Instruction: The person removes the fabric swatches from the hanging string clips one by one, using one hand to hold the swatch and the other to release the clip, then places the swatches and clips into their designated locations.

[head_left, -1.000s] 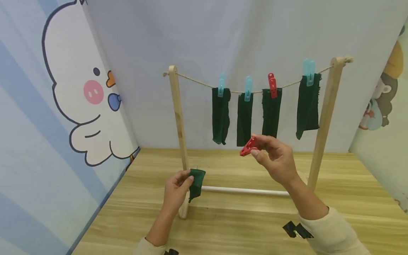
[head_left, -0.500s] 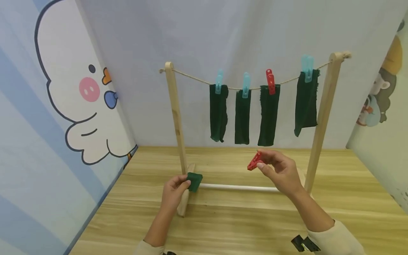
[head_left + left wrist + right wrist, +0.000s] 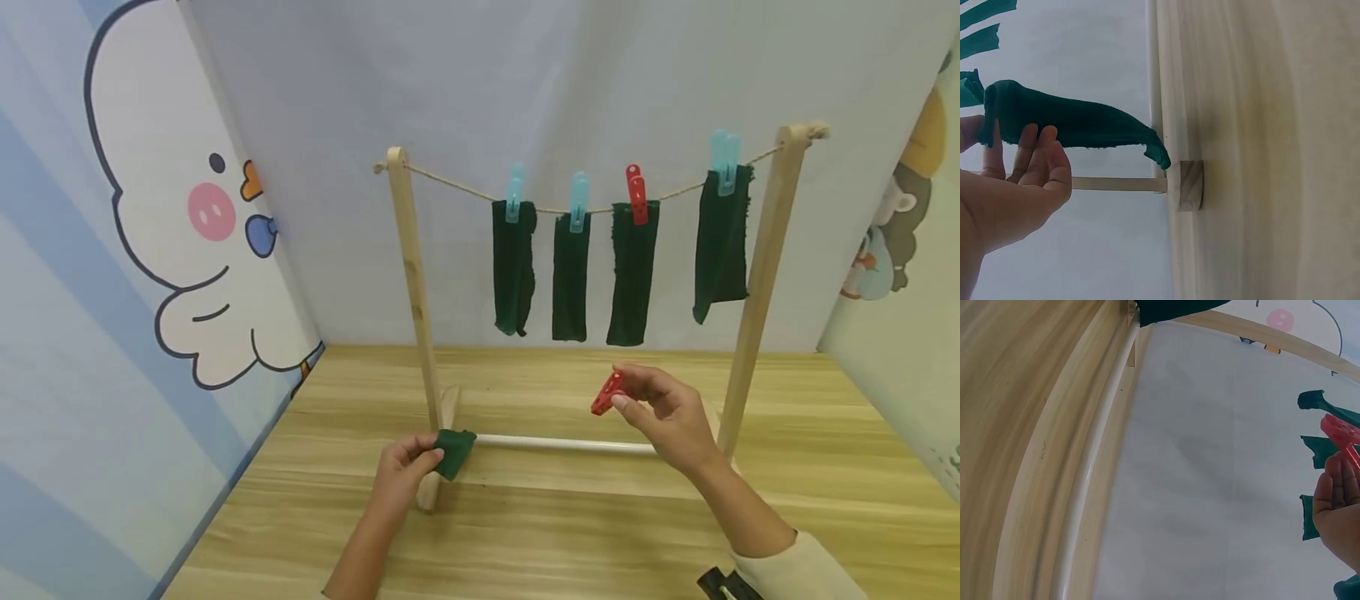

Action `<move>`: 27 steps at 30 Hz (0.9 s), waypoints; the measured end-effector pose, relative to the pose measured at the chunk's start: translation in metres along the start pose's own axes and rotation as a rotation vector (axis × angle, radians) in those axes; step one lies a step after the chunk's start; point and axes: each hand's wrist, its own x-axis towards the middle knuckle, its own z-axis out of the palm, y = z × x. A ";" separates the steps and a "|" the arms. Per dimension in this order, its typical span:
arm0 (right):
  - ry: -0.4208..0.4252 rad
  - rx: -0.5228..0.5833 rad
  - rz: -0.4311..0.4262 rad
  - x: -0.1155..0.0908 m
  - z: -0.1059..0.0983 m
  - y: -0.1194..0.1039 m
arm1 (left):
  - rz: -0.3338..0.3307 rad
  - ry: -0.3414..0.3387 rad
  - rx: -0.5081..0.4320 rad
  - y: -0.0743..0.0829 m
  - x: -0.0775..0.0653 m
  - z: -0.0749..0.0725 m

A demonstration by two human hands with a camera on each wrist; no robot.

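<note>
My left hand (image 3: 405, 471) pinches a dark green cloth (image 3: 454, 452) by one edge, low beside the rack's left foot. In the left wrist view the cloth (image 3: 1079, 119) hangs long from thumb and fingers. My right hand (image 3: 671, 417) holds a red clothespin (image 3: 607, 393) between thumb and fingertips, below the line. Overhead, a rope (image 3: 457, 185) sags between two wooden posts. Several green cloths hang from it; the leftmost cloth (image 3: 513, 267) has a blue clothespin (image 3: 513, 196), and a red clothespin (image 3: 637, 196) grips the third cloth (image 3: 633, 275).
The left post (image 3: 412, 275) and right post (image 3: 761, 292) stand on the wooden table (image 3: 555, 542). A white bar (image 3: 562, 443) joins their feet low down. Behind is a pale curtain (image 3: 375, 275); a cartoon wall panel (image 3: 172, 208) stands at the left.
Both hands have moved down, the right with the red clothespin also slightly rightward, away from the hanging cloths. The left still pinches the green cloth. The head view has shifted slightly.
</note>
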 end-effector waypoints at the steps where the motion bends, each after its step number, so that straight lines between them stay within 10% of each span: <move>1: 0.007 -0.007 0.008 -0.001 -0.001 0.001 | -0.005 0.003 0.006 0.000 -0.002 0.000; 15: 0.075 -0.036 0.180 -0.027 -0.014 0.013 | -0.119 -0.005 0.054 -0.008 -0.024 -0.004; 27: -0.052 -0.198 0.355 -0.049 -0.035 0.024 | -0.257 -0.071 0.127 -0.016 -0.030 -0.012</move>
